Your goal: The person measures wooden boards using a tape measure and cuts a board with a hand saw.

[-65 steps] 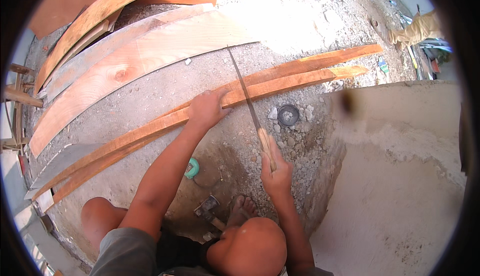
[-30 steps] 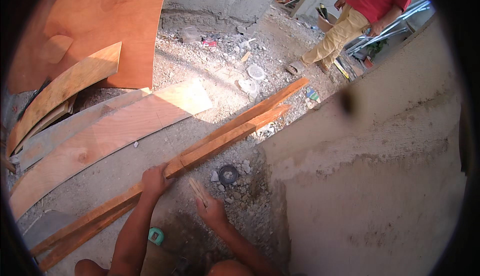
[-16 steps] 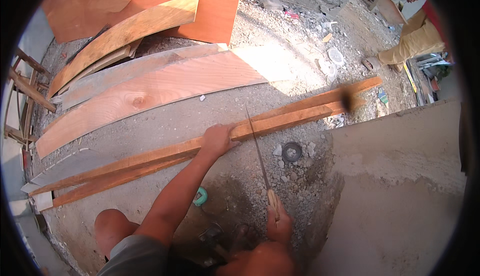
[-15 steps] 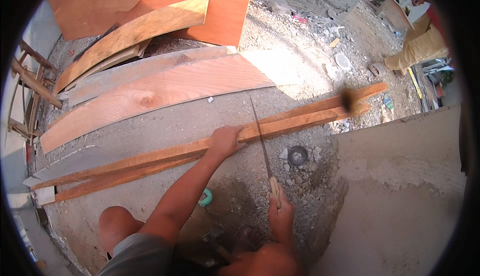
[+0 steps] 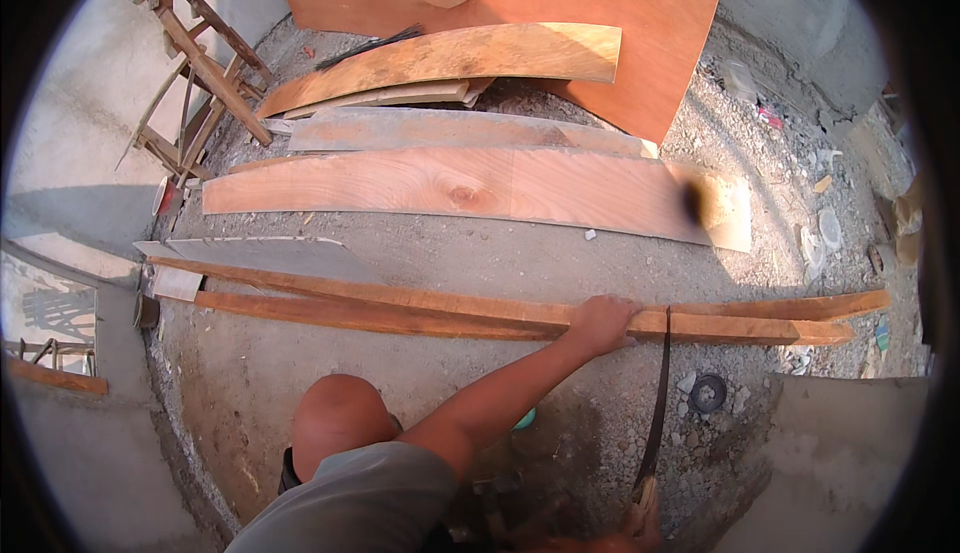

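Two long reddish wooden beams cross each other at a shallow angle, low over the ground. My left hand (image 5: 603, 325) is closed over the upper beam (image 5: 450, 306), pressing near where it meets the lower beam (image 5: 330, 315). Just right of that hand, a handsaw (image 5: 657, 408) rests its tip end against the upper beam. Its dark blade runs back toward me to a pale wooden handle (image 5: 645, 501). My right hand (image 5: 638, 528), low in the picture and partly in shadow, is wrapped round this handle.
Beyond the beams lie curved plywood strips (image 5: 400, 188) and a large orange plywood sheet (image 5: 640, 13). Wooden framing (image 5: 205, 68) leans at the far left. A dark ring (image 5: 708, 393) sits on gravel near the saw; a low concrete wall (image 5: 850, 433) stands at right.
The saw has been drawn back toward me, its tip now at the beam rather than far beyond it. My left hand keeps its hold on the beam. The view has swung left.
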`<state>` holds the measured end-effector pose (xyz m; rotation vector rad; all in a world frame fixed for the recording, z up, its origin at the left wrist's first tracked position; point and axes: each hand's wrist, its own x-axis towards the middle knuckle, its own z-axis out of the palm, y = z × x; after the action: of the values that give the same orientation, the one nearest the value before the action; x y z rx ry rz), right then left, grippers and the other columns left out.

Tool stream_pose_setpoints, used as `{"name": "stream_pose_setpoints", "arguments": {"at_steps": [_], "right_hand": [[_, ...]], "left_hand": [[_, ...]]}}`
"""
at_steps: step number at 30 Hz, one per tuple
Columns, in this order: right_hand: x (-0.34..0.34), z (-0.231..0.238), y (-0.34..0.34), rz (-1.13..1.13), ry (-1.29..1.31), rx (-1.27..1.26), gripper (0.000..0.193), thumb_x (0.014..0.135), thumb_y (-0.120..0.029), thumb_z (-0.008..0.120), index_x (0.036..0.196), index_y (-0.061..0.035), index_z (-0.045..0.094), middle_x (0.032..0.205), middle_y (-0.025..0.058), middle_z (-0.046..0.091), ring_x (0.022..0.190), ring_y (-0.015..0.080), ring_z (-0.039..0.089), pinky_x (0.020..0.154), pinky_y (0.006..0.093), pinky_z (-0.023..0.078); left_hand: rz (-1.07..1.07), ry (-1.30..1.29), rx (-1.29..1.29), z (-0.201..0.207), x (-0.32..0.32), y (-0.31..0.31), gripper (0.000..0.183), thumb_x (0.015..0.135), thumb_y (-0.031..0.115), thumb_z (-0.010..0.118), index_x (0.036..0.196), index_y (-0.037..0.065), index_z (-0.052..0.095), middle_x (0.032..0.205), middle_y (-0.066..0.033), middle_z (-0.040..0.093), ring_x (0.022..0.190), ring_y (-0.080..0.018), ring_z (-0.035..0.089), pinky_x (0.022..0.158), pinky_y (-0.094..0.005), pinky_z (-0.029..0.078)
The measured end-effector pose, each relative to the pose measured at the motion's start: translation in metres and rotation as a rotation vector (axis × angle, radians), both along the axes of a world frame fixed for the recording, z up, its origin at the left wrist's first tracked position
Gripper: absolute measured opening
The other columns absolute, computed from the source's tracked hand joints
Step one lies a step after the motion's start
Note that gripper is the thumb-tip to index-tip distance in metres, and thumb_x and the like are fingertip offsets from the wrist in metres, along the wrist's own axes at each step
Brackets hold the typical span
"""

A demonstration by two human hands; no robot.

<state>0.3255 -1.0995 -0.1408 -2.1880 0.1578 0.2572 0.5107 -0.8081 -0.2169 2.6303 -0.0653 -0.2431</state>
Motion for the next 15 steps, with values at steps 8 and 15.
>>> {"name": "stream_pose_setpoints", "arguments": {"at_steps": [8,15], "right_hand": [[0.129,-0.010,0.074,0.063,0.074,-0.018,0.045,0.102,-0.013,0.057,0.141,0.0091,0.058,0.099,0.0146,0.071,0.083,0.0161,0.063,0.073,0.0318,0.052],[-0.046,-0.006,-0.040,0.146,-0.014,-0.112,0.047,0.103,-0.015,0.058,0.145,0.0071,0.056,0.122,0.0218,0.071,0.104,0.0199,0.069,0.089,0.0339,0.054]], "left_hand": [[-0.082,0.053,0.012,-0.002,0.000,-0.002,0.058,0.080,0.040,0.084,0.127,0.013,0.065,0.115,-0.0107,0.073,0.107,-0.0349,0.071,0.088,-0.0482,0.058],[-0.034,0.002,0.015,-0.004,0.008,0.004,0.058,0.079,0.043,0.084,0.127,0.014,0.067,0.112,-0.0110,0.074,0.108,-0.0347,0.070,0.089,-0.0488,0.057]]}}
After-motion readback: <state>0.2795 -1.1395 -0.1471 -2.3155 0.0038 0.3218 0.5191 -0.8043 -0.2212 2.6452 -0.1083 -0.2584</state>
